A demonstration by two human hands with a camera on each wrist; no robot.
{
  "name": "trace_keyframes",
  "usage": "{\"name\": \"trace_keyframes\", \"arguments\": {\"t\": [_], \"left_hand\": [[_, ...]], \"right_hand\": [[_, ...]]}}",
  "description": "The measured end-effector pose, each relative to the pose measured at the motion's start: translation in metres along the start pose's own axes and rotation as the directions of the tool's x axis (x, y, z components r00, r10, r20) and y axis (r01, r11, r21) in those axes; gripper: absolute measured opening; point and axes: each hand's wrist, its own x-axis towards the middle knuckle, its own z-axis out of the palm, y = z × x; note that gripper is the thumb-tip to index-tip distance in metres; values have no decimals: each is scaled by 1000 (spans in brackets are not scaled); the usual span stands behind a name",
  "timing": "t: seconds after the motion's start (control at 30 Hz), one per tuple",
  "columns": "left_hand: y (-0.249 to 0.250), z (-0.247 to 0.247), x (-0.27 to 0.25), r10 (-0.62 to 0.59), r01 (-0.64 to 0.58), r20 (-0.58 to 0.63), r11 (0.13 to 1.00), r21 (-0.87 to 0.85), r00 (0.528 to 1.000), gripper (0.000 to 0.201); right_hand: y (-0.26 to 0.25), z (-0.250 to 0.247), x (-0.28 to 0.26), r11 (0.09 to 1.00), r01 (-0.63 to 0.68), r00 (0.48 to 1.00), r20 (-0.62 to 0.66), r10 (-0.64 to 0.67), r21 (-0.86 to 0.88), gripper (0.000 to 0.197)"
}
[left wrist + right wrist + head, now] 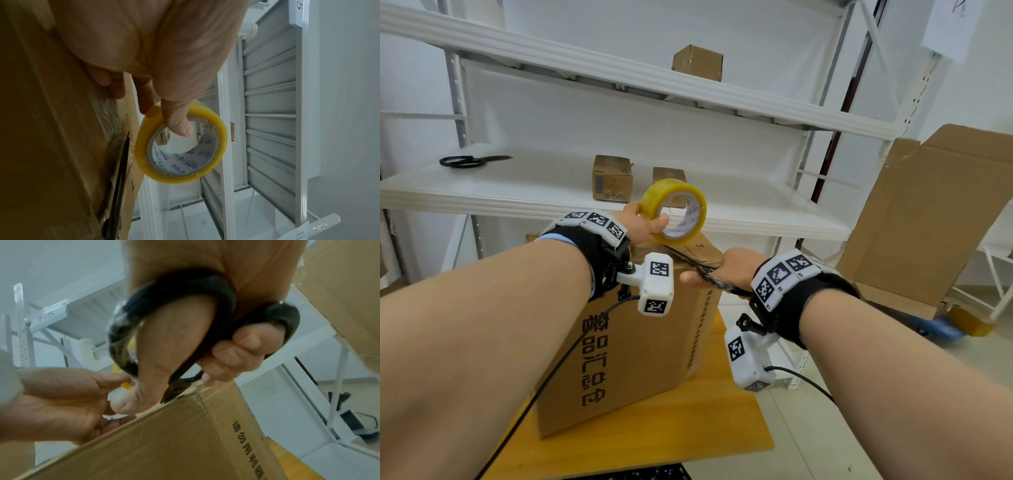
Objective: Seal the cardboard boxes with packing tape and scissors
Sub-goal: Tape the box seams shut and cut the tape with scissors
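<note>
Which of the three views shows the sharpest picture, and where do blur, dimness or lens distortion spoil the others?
Head view: sharpest and evenly lit, though the wide lens bows the shelf edges. Left wrist view: dim, with the hand and cardboard box in shade while the tape roll stays fairly clear. Right wrist view: the scissors handles are smeared with blur, and the background looks hazy.

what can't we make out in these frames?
- Head view: the right hand fingers are hidden behind the hand and wrist band; the scissors are motion-blurred.
- Right wrist view: the tape roll is nearly all hidden by both hands.
- Left wrist view: the box top is dark and blurred, so the tape strip's extent is unclear.
- The small shelf boxes have labels too small to read.
</note>
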Motion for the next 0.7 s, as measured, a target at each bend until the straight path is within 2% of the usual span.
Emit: {"name": "trace_keyframes", "arguments": {"t": [0.1,0.57,0.7], "left_hand": [[0,-1,-1,10,-10,-16,1000,3,1000,76],[-1,-3,-4,26,-27,-14,994,-106,1000,79],[1,-3,-6,46,-48,-25,991,-121,999,78]], "right_hand": [[-3,5,3,1000,-17,1000,7,17,11,68],[-3,0,-10,994,6,1000,-31,-3,107,59],[4,-1,-1,996,-83,996,-23,83,-29,75]]}}
